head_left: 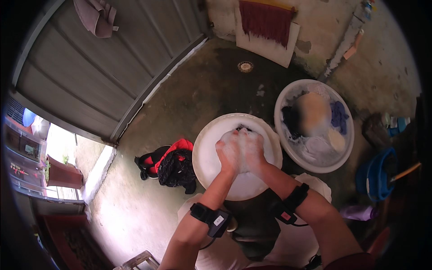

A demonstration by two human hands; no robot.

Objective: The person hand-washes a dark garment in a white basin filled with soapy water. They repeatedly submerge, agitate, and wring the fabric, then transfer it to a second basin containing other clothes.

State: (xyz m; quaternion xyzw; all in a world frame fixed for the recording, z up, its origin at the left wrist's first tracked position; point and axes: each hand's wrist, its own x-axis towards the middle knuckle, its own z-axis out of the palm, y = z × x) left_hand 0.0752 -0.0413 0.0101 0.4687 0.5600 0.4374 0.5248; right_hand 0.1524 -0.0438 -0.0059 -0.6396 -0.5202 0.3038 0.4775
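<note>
The foamy basin [196,157] seems of smooth plastic; the red cloth [266,20] hanging beyond it looks matt and rough.

I see a ribbed grey panel [85,74] at my left, a stained wall [382,67] at my right, and light brightening the floor [130,211].

Nothing legible: white rectangular label [218,220] at six o'clock on black plastic left-forearm device [209,216]; small red label [285,216] near five on black right-forearm device [279,209].
</note>
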